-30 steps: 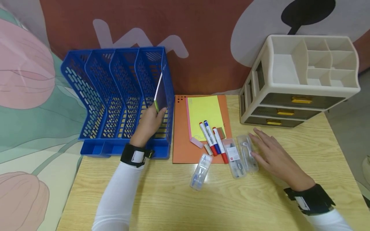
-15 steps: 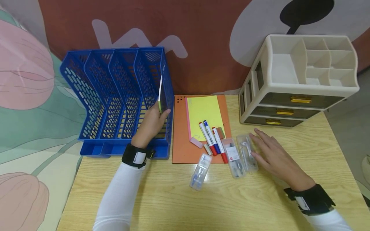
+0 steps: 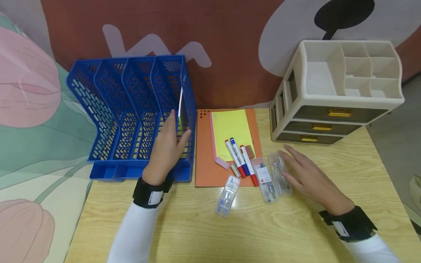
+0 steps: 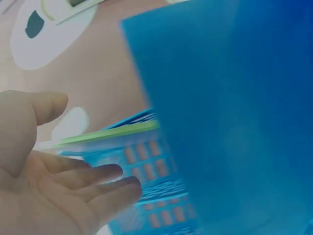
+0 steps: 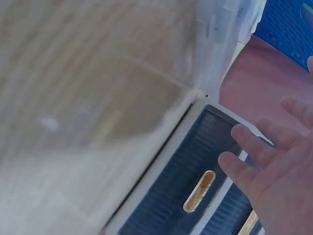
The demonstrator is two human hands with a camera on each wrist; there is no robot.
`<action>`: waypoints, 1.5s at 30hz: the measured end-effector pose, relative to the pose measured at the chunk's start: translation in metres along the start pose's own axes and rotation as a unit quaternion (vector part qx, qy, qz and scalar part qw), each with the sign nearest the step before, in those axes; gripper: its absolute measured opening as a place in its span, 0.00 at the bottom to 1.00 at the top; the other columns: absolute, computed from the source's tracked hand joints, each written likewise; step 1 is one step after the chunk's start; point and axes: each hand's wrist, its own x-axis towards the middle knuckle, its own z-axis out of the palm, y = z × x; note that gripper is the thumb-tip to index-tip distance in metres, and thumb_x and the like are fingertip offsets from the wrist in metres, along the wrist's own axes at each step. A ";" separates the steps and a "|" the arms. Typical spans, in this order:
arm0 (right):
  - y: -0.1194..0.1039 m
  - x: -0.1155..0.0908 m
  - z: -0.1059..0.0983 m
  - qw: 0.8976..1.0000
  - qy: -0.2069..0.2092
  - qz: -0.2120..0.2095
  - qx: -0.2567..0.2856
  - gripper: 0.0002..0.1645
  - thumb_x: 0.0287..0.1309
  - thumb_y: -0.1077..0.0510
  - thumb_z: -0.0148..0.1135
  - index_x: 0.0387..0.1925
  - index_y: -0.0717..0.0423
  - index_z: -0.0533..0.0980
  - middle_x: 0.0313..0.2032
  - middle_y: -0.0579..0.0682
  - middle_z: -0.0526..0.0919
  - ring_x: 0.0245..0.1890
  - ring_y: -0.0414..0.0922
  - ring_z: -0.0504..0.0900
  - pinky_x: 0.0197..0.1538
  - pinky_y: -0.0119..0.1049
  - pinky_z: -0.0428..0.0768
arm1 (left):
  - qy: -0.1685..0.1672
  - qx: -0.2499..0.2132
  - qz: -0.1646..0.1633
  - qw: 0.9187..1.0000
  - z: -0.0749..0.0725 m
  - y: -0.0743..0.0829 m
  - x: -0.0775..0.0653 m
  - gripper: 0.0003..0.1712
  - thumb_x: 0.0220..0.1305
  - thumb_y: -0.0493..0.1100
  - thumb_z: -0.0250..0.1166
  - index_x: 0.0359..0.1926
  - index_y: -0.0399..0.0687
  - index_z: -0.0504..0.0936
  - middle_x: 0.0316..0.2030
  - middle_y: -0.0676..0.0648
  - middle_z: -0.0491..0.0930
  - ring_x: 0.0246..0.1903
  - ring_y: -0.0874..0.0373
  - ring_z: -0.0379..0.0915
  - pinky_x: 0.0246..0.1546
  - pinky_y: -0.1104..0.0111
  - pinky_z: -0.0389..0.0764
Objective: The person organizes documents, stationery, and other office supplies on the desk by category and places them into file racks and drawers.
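Observation:
A thin notebook (image 3: 180,106) with a white and green edge stands upright in the rightmost slot of the blue file rack (image 3: 140,160). My left hand (image 3: 166,149) hovers at that slot's mouth, thumb and fingers spread. In the left wrist view a gap shows between the fingers (image 4: 110,196) and the notebook's green edge (image 4: 112,132). Resting at the right side of a clear plastic case (image 3: 282,179) is my right hand (image 3: 310,179), fingers extended and loosely bent; whether they touch the case is unclear. A second clear case with a white label (image 3: 263,175) lies alongside.
Orange (image 3: 204,171) and yellow (image 3: 230,128) sheets or covers lie between rack and white drawer unit (image 3: 348,102). On them are markers (image 3: 235,155), a pink eraser (image 3: 222,163) and other small blocks. A clear pen box (image 3: 227,196) lies nearer the front.
My left hand has let go of the notebook and drawn back slightly, its fingers now straight. The notebook leans closer to the slot's right wall. My right hand has stayed by the clear case.

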 end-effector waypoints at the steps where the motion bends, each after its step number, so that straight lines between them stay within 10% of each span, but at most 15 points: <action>1: -0.001 0.001 -0.001 1.000 0.004 -0.005 -0.003 0.43 0.67 0.52 0.67 0.78 0.52 0.62 0.80 0.59 0.57 0.74 0.64 0.64 0.72 0.62 0.67 | 0.015 0.010 0.009 1.000 -0.002 0.002 -0.004 0.46 0.76 0.54 0.60 0.81 0.37 0.51 0.78 0.32 0.57 0.76 0.37 0.57 0.71 0.43 0.66; 10: -0.013 0.018 -0.009 0.999 0.025 -0.031 -0.023 0.44 0.62 0.53 0.71 0.76 0.54 0.66 0.78 0.60 0.61 0.73 0.63 0.67 0.68 0.65 0.71 | 0.119 0.051 0.082 0.988 -0.015 0.020 -0.034 0.31 0.74 0.47 0.64 0.69 0.31 0.72 0.67 0.30 0.74 0.68 0.36 0.71 0.68 0.44 0.73; 18: -0.024 0.038 -0.011 0.999 0.021 -0.048 -0.001 0.43 0.64 0.54 0.70 0.76 0.54 0.65 0.77 0.61 0.62 0.73 0.62 0.67 0.69 0.64 0.71 | 0.138 0.040 0.126 0.982 -0.008 0.033 -0.048 0.24 0.71 0.43 0.66 0.61 0.30 0.78 0.60 0.31 0.81 0.61 0.38 0.79 0.61 0.47 0.81; 35: -0.041 0.102 -0.004 0.996 -0.040 -0.040 0.068 0.51 0.71 0.49 0.64 0.82 0.58 0.47 0.81 0.61 0.50 0.80 0.60 0.54 0.75 0.62 0.63 | 0.014 -0.084 0.075 0.994 0.048 0.043 -0.036 0.29 0.73 0.42 0.63 0.70 0.35 0.72 0.68 0.36 0.75 0.69 0.44 0.72 0.68 0.53 0.75; 45: -0.030 0.125 0.007 0.984 -0.085 0.015 0.156 0.47 0.75 0.47 0.57 0.81 0.63 0.48 0.82 0.64 0.46 0.81 0.62 0.48 0.77 0.65 0.56 | -0.100 -0.160 -0.009 0.982 0.074 0.036 -0.024 0.40 0.74 0.46 0.62 0.79 0.38 0.57 0.77 0.38 0.61 0.77 0.45 0.58 0.74 0.50 0.65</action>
